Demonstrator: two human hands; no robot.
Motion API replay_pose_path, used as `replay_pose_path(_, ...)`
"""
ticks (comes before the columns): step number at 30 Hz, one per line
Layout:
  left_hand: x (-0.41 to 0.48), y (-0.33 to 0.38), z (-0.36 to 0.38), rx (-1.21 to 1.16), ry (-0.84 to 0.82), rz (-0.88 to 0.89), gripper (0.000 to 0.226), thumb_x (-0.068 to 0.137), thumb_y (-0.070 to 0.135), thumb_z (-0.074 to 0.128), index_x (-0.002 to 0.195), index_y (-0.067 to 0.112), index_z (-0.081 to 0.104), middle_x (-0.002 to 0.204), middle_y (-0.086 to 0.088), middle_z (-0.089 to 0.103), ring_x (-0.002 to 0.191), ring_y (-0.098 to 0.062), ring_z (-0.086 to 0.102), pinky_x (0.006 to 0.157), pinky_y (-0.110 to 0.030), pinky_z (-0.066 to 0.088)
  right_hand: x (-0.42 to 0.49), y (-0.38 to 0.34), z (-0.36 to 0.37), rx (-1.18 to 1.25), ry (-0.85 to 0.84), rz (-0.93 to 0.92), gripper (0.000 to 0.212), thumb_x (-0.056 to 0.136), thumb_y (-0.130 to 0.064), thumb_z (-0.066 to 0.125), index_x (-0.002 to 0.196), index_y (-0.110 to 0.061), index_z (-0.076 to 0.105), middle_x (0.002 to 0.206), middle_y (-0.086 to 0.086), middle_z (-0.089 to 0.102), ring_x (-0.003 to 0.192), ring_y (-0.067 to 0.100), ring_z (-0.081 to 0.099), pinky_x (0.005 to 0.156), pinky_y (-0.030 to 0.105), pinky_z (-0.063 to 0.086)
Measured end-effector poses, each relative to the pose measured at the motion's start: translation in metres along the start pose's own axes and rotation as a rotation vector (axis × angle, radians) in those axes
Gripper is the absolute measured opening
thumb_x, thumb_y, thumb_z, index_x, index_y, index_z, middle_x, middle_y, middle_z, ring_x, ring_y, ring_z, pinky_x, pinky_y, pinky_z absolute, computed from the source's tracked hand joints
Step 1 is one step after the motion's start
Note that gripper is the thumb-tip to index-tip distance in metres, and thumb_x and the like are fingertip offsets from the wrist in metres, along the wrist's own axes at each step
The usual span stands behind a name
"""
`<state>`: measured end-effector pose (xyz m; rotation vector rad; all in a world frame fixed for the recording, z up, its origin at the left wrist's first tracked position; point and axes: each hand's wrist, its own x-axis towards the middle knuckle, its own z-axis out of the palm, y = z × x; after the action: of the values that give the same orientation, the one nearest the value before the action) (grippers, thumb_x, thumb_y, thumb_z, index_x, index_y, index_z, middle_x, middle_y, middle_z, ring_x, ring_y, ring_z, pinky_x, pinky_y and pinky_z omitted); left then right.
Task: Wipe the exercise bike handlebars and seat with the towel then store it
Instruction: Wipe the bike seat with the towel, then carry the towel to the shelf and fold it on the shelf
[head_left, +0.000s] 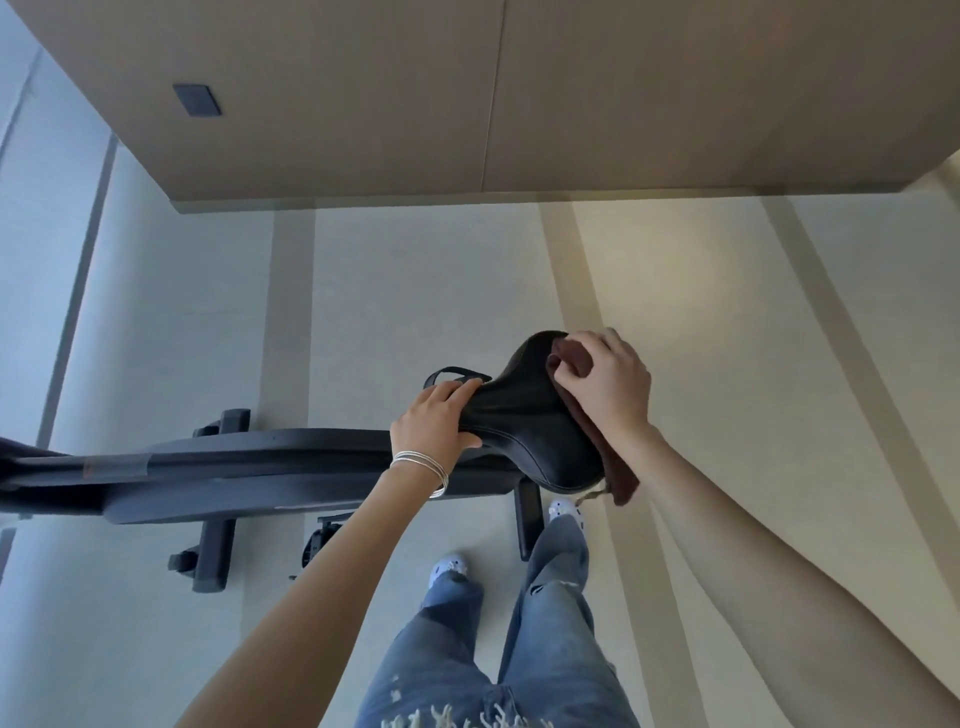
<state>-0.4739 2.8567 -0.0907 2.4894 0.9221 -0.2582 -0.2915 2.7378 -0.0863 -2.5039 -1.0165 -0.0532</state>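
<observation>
Head view, looking down. The black bike seat is seen at frame centre, mounted on the dark exercise bike frame that runs off to the left edge. The narrow nose of the seat is gripped by the left hand, fingers wrapped over the top and thumb under the side; silver bangles are worn on that wrist. The dark reddish-brown towel is pressed against the wide rear edge of the seat by the right hand, fingers curled down and clenched on a bunched fold of the cloth. The rest of the towel is draped down the seat's right side, its lower corner hanging free just past the seat's rear edge. A thin black strap loop is seen just behind the left fingers. Below the seat, blue ripped jeans and light clogs are visible on a pale floor. A tan wood panel wall with a dark rectangular plate fills the top. Handlebars are out of view.
</observation>
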Motion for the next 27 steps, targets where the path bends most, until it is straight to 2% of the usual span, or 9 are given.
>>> replay_pose_path(4, 0.001, 0.000, -0.001, 0.001, 0.006, 0.020, 0.070, 0.082, 0.034, 0.068, 0.142, 0.037, 0.032, 0.138, 0.009, 0.046, 0.124, -0.021, 0.045, 0.081, -0.040, 0.050, -0.040, 0.030, -0.017, 0.122, 0.047, 0.256, 0.027, 0.076, -0.026, 0.065, 0.103, -0.023, 0.066, 0.098, 0.002, 0.065, 0.088, 0.028, 0.063, 0.070, 0.035, 0.051)
replay_pose_path(7, 0.001, 0.002, 0.000, -0.010, -0.005, 0.032, 0.070, 0.082, 0.030, 0.068, 0.142, 0.031, 0.033, 0.139, 0.004, 0.046, 0.125, -0.025, 0.044, 0.085, -0.044, 0.049, -0.073, 0.043, -0.023, 0.180, 0.016, 0.388, 0.026, 0.079, -0.023, 0.065, 0.105, -0.020, 0.066, 0.100, 0.004, 0.066, 0.091, 0.028, 0.063, 0.075, 0.034, 0.049)
replay_pose_path(10, 0.003, 0.007, -0.001, 0.014, -0.072, 0.040, 0.071, 0.084, 0.027, 0.064, 0.145, 0.022, 0.028, 0.143, -0.006, 0.040, 0.128, -0.032, 0.038, 0.097, -0.046, 0.044, -0.092, 0.055, -0.033, 0.237, -0.077, 0.481, 0.025, 0.079, -0.025, 0.066, 0.104, -0.021, 0.065, 0.102, 0.004, 0.067, 0.095, 0.026, 0.062, 0.082, 0.038, 0.051)
replay_pose_path(13, 0.003, 0.019, -0.007, 0.092, -0.115, 0.069, 0.072, 0.086, 0.030, 0.061, 0.147, 0.015, 0.025, 0.152, -0.014, 0.025, 0.135, -0.038, 0.030, 0.111, -0.048, 0.031, -0.107, 0.066, -0.047, 0.334, -0.070, 0.569, 0.026, 0.079, -0.027, 0.068, 0.104, -0.023, 0.065, 0.104, 0.002, 0.068, 0.097, 0.022, 0.062, 0.087, 0.039, 0.051)
replay_pose_path(16, 0.003, 0.047, -0.008, 0.154, -0.059, 0.274, 0.071, 0.086, 0.032, 0.061, 0.146, 0.014, 0.028, 0.156, -0.014, 0.018, 0.141, -0.035, 0.021, 0.116, -0.047, 0.022, -0.120, 0.079, -0.065, 0.448, -0.017, 0.650, 0.026, 0.077, -0.025, 0.072, 0.102, -0.024, 0.066, 0.102, -0.002, 0.069, 0.097, 0.017, 0.063, 0.087, 0.033, 0.051)
replay_pose_path(19, 0.005, 0.087, 0.001, 0.177, -0.092, 0.471, 0.069, 0.089, 0.032, 0.059, 0.147, 0.016, 0.027, 0.157, -0.009, 0.019, 0.146, -0.028, 0.012, 0.120, -0.043, 0.014, -0.131, 0.089, -0.083, 0.584, 0.039, 0.715, 0.023, 0.078, -0.018, 0.073, 0.099, -0.022, 0.067, 0.096, -0.007, 0.069, 0.094, 0.013, 0.064, 0.079, 0.012, 0.049)
replay_pose_path(21, 0.007, 0.121, 0.014, 0.211, -0.132, 0.599, 0.064, 0.091, 0.032, 0.054, 0.147, 0.019, 0.027, 0.157, -0.003, 0.022, 0.147, -0.022, 0.009, 0.121, -0.038, 0.009, -0.144, 0.103, -0.098, 0.611, 0.066, 0.755, 0.022, 0.079, -0.015, 0.072, 0.100, -0.020, 0.068, 0.095, -0.007, 0.069, 0.093, 0.012, 0.064, 0.073, 0.004, 0.045)
replay_pose_path(25, 0.005, 0.181, 0.042, 0.250, -0.257, 0.758, 0.060, 0.093, 0.028, 0.051, 0.147, 0.019, 0.026, 0.155, 0.000, 0.026, 0.147, -0.018, 0.008, 0.120, -0.032, 0.008, -0.173, 0.134, -0.127, 0.598, 0.079, 0.826, 0.026, 0.082, -0.016, 0.069, 0.108, -0.018, 0.067, 0.101, -0.006, 0.069, 0.097, 0.010, 0.063, 0.079, 0.007, 0.045)
replay_pose_path(27, 0.004, 0.205, 0.056, 0.303, -0.319, 0.832, 0.059, 0.094, 0.027, 0.050, 0.147, 0.018, 0.025, 0.155, 0.000, 0.026, 0.147, -0.018, 0.008, 0.120, -0.031, 0.008, -0.190, 0.151, -0.139, 0.587, 0.107, 0.885, 0.028, 0.082, -0.018, 0.069, 0.110, -0.018, 0.066, 0.105, -0.004, 0.069, 0.099, 0.012, 0.062, 0.087, 0.018, 0.047)
